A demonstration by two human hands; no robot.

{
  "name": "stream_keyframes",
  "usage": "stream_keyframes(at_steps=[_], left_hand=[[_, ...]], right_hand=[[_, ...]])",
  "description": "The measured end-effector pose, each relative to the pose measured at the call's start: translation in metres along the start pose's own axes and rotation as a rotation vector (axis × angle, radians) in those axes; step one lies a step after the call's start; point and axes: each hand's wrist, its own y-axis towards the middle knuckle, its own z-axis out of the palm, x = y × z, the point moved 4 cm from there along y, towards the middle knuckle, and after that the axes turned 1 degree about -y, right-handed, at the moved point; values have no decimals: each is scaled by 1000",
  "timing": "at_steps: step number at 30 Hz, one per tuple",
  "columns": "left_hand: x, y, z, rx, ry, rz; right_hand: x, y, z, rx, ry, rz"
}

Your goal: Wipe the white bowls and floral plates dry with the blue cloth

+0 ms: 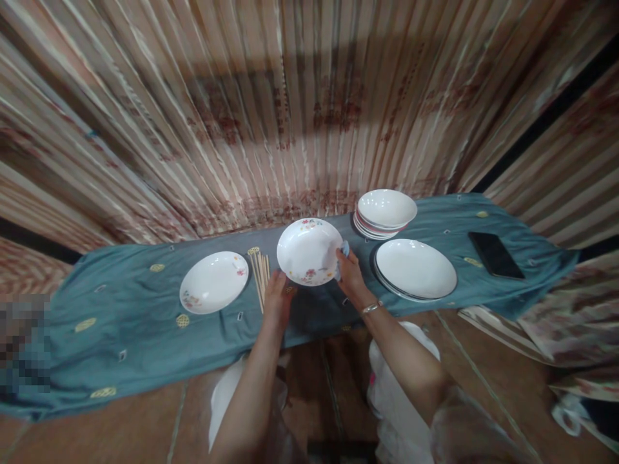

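Between my two hands is a white plate (309,250) with small flower prints, tilted toward me above the cloth-covered table. My left hand (278,298) grips its lower left rim. At the right rim, my right hand (350,270) is closed round the edge with a light blue cloth (344,250) bunched in the fingers. Several wooden chopsticks (262,277) lie just left of my left hand. Farther left rests a flowered oval plate (213,283). To the right of my right hand sits a small stack of white plates (416,267).
A stack of white bowls (385,209) stands at the back right. A black phone (496,254) lies near the right end of the teal cloth (145,348). Pleated curtains (309,109) hang close behind the table. Tiled floor (464,374) shows below its front edge.
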Motion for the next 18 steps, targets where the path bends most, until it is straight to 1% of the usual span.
stream_keyframes(at_steps=[2,4,7,10,12,15,18], left_hand=[[3,-6,6,70,-22,-61],[5,-11,11,132,-38,-81],[6,-12,10,137,-43,-71],[6,-9,6,114,-44,-43],[4,-8,5,109,-36,-27],[-1,-9,4,94,-11,0],[-7,-11,3,62,17,37]], right_hand=[[-4,-4,1,30,19,85],[-7,-6,0,57,12,132],[-10,-5,0,74,-14,131],[-11,-3,-1,66,-99,67],[-10,0,-3,54,-216,1],[-3,5,-9,53,-474,-112],[13,8,-16,29,-755,-262]])
